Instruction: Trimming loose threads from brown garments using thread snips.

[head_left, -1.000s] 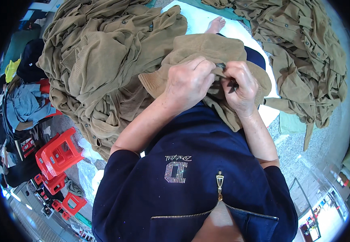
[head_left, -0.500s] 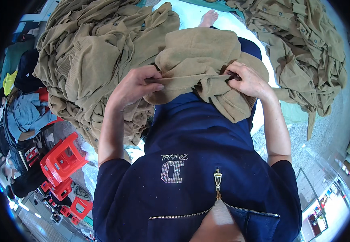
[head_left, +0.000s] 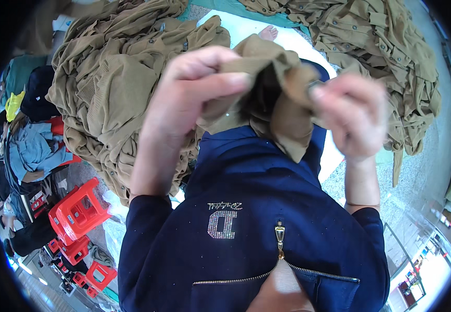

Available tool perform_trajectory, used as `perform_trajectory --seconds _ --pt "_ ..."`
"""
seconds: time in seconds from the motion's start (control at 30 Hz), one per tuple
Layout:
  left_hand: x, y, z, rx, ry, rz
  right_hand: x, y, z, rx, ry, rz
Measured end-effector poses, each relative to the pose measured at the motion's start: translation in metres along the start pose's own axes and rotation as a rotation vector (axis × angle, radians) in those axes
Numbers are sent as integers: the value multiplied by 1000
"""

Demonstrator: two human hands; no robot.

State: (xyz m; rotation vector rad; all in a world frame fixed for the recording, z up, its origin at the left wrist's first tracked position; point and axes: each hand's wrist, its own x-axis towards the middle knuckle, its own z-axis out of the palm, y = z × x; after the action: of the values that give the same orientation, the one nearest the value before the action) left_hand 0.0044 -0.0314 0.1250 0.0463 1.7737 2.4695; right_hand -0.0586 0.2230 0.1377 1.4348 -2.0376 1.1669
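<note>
A brown knit garment lies over my lap, part of it lifted so that a dark fold opens in the middle. My left hand pinches an edge of it between thumb and fingers, left of that opening. On the other side, my right hand is closed and smeared by motion, its fingertips close to the cloth. A small dark thing shows at those fingertips, too blurred to name. Whether the right fingers also touch the garment is unclear.
Heaps of similar brown knits, some with buttons, lie to the left and right. White sheeting is spread beneath my legs, and a bare foot rests at its far end. Red plastic stools stand lower left.
Both hands have risen toward me, lifting the garment's edge and opening a fold between them. My right hand has moved right, away from the cloth it was gripping.
</note>
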Motion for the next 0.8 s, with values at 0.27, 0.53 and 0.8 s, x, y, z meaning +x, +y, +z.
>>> perform_trajectory --seconds 0.27,0.53,0.8 --pt "0 -16 26 157 -61 -17 -7 11 50 24 108 -184" --pt "-4 -19 23 937 -52 417 -15 8 63 323 55 254" --pt "-1 -38 16 936 -52 632 -18 17 70 386 -13 334"
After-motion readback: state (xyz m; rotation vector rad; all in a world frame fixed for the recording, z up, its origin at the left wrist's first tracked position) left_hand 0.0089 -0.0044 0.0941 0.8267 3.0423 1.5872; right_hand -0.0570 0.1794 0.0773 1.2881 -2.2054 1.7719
